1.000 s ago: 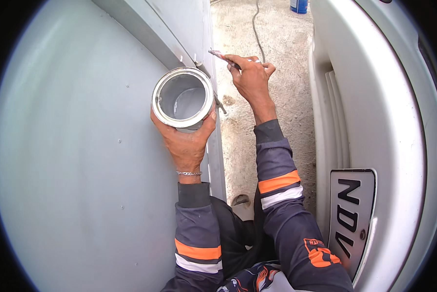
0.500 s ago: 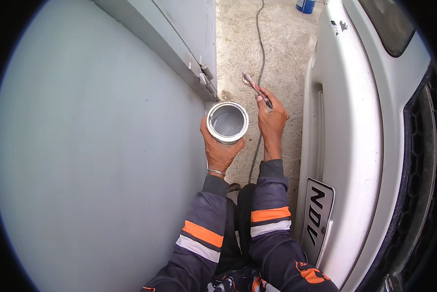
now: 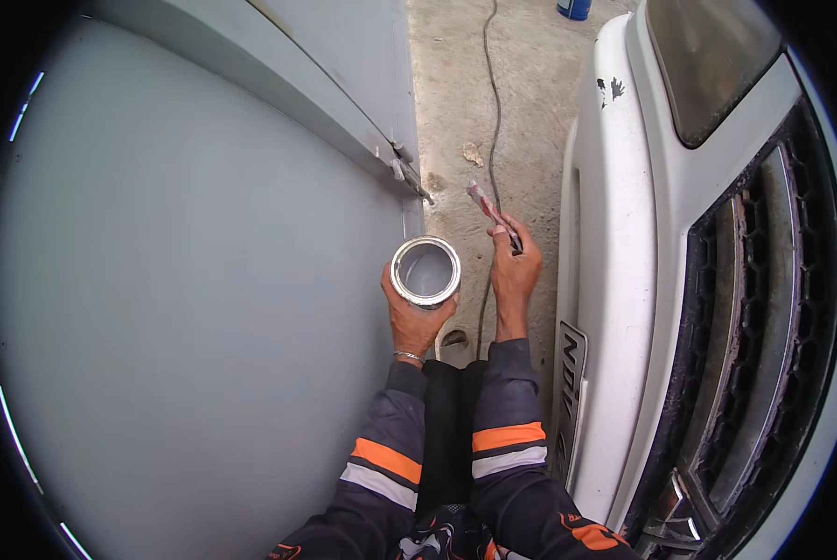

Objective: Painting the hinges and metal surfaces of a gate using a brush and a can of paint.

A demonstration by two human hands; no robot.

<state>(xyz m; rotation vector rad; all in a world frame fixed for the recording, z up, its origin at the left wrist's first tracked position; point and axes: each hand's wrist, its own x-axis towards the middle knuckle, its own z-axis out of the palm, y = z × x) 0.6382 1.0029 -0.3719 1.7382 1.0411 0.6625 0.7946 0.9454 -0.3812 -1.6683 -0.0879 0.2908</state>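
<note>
My left hand [image 3: 417,322] wraps round the near side of a round metal paint can [image 3: 426,301]. The can is lidless, its rim is smeared, and grey paint [image 3: 428,276] shows inside. To the right, my right hand [image 3: 515,275] grips a paintbrush [image 3: 487,204] by its dark handle. Its paint-stained head points up and to the left, beyond the can and apart from it. Close by on the left stands a large grey metal panel [image 3: 204,280], with a bolt latch [image 3: 409,175] along its edge just past the can.
A white vehicle's bumper [image 3: 614,243] fills the right side, with a dark grille [image 3: 745,327] and number plate [image 3: 570,392]. A grey cable [image 3: 495,103] runs along the concrete floor [image 3: 446,75]. A blue can [image 3: 574,9] stands far off.
The view has shifted, showing more of the vehicle's grille and a foot on the floor. The can and brush sit lower in the picture, and both hands keep their hold.
</note>
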